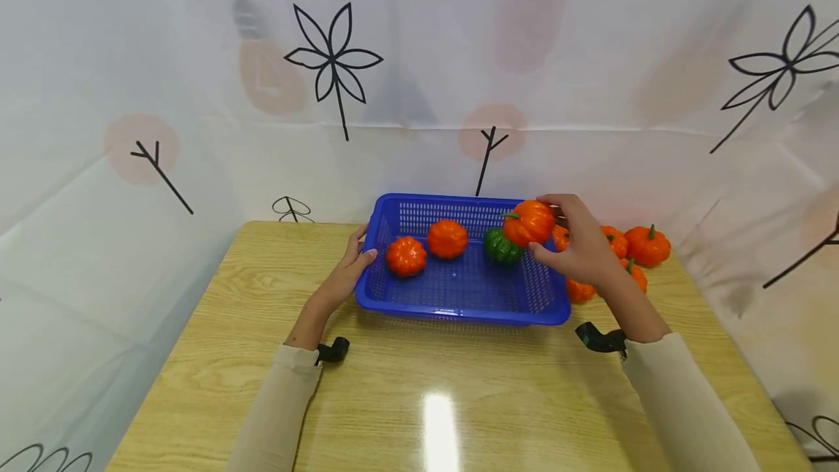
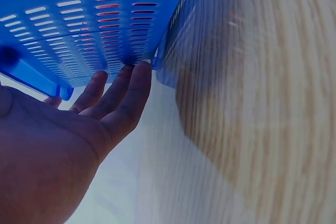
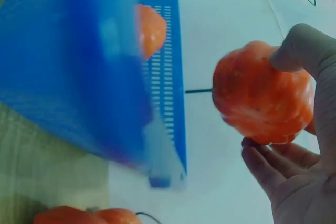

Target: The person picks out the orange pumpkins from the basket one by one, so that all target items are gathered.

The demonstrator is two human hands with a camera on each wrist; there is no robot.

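A small orange pumpkin (image 1: 532, 222) with a green stem is held between the thumb and fingers of my right hand (image 1: 580, 245), above the right end of a blue plastic basket (image 1: 452, 309). My left hand (image 1: 342, 274) grips the basket's left rim, thumb on top, fingers against the slotted outer wall (image 2: 79, 24). Inside the basket sit an orange pumpkin (image 1: 406, 256) at the left, another orange pumpkin (image 1: 448, 239) beside it, and a green pumpkin (image 1: 502, 247) partly hidden by the held one. In the right wrist view the held pumpkin (image 3: 260, 95) shows its ribbed underside.
Several more orange pumpkins (image 1: 647, 245) lie on the wooden table (image 1: 511, 392) just right of the basket, partly hidden behind my right hand. A white patterned cloth (image 1: 419, 79) hangs right behind the table and along its sides.
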